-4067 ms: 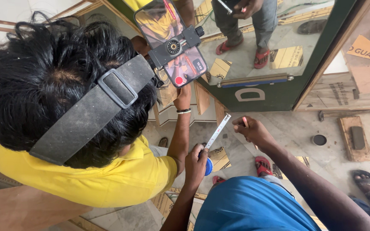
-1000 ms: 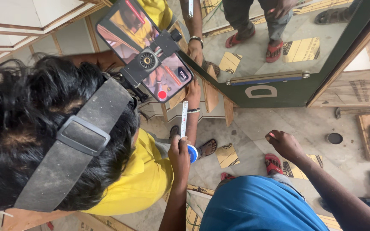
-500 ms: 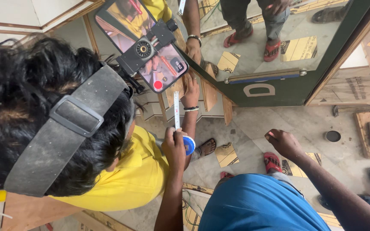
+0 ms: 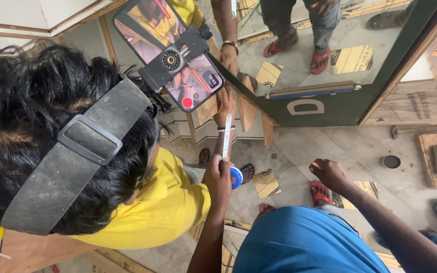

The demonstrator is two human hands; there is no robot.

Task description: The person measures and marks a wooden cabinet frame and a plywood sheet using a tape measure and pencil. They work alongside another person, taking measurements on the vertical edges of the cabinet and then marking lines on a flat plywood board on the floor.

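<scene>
A co-worker's head of dark hair (image 4: 31, 126) fills the left half of the frame, crossed by a broad grey strap (image 4: 77, 151) with a buckle. It blocks your view of whatever lies beneath it. Below the head is their yellow shirt (image 4: 163, 207).

Your own blue shirt (image 4: 304, 242) takes up the bottom centre and hides the floor at your feet. A green-framed mirrored door (image 4: 330, 103) slants across the upper right. Its glass reflects legs and red sandals.

A phone (image 4: 170, 53) in a black clamp juts from the co-worker's headgear at upper centre. It covers part of the wooden trim (image 4: 246, 111) behind it.

Pale marble floor (image 4: 299, 146) shows at the centre and right, strewn with cardboard scraps. A wooden block (image 4: 436, 159) lies at the right edge, with a small round cap (image 4: 391, 162) just beside it.

Your left hand (image 4: 218, 177), at centre, grips a blue-cased tape measure (image 4: 235, 178). Its white blade (image 4: 226, 135) runs straight up the frame to the co-worker's hand (image 4: 226, 106), which wears a wristband and rests against the wooden trim. Your right hand (image 4: 330, 174), right of centre, is curled into a loose fist over the floor and holds nothing you can see.
</scene>
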